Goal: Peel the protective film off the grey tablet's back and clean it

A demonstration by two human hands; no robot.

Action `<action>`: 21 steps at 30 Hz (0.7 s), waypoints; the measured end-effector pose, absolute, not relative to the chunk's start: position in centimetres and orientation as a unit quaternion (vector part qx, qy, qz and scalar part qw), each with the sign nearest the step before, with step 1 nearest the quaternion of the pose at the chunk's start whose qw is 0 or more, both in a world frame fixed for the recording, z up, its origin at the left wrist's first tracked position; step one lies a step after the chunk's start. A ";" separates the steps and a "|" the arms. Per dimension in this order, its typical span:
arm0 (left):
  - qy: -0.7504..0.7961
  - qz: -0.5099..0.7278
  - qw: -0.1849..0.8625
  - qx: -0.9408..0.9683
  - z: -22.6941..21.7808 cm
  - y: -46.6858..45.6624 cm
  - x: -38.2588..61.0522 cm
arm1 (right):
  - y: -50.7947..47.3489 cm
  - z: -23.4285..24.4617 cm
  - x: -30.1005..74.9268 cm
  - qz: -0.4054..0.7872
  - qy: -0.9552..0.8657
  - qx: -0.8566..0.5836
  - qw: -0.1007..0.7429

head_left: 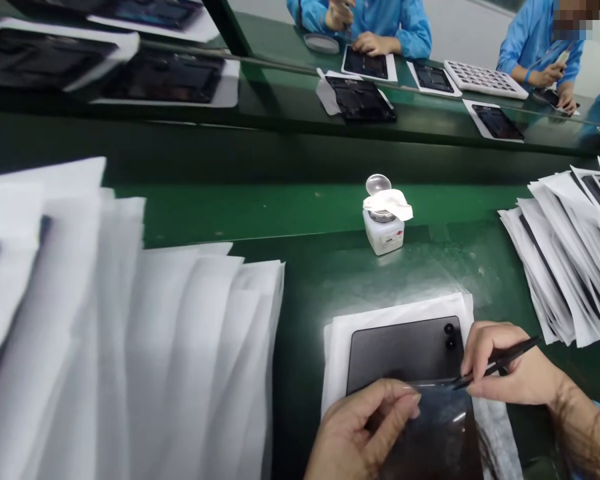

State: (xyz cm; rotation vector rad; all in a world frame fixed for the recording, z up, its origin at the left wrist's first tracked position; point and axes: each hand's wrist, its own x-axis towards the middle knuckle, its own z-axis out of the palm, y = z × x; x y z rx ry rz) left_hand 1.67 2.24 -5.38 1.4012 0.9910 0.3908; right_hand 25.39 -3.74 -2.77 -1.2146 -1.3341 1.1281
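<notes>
Across from 9 to 3 o'clock, green bench: carrying everything near the hands.
Upper ledge: running along the top, 10 to 2 o'clock; dark panels are lying on it with white sheets.
Left sheet stack: filling 8 o'clock, white sheets overlapping.
Right sheet stack: fanning out at 3 o'clock, dark pieces showing between sheets.
Co-workers: two people in blue sleeves are working at 1 and 2 o'clock, behind the ledge.
Black panel: lying between 4 and 5 o'clock on white sheets, two round lenses facing up at its far right corner.
Left hand: at 5 o'clock, pinching clear film's edge between thumb and fingers.
Right hand: at 4 o'clock, pinching a slim black tool.
Clear film: spanning the panel's near part; can't tell if touching.
White bottle: standing at 3 o'clock near centre, lid tipping back, white cloth draping its top.
Black tool: pointing to 9 o'clock, tip meeting the film's far edge.
</notes>
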 end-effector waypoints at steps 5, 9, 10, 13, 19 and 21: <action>0.431 0.169 0.624 0.629 -5.9 2.0 1.3 | -3.8 -2.6 25.1 0.444 -0.563 -0.505 0.480; 0.425 0.189 0.609 0.643 -5.8 1.7 1.3 | -3.8 -2.6 25.0 0.439 -0.564 -0.509 0.480; 0.425 0.191 0.600 0.650 -5.6 1.8 1.5 | -3.8 -2.6 25.0 0.437 -0.566 -0.509 0.479; 0.435 0.190 0.554 0.685 -4.7 2.3 2.5 | -3.8 -2.5 24.9 0.433 -0.568 -0.506 0.484; 0.454 0.215 0.509 0.699 -2.4 3.6 4.7 | -4.3 -2.4 24.8 0.449 -0.580 -0.469 0.491; 0.465 0.218 0.517 0.684 -2.3 3.4 4.6 | -4.6 -2.7 24.6 0.469 -0.547 -0.464 0.515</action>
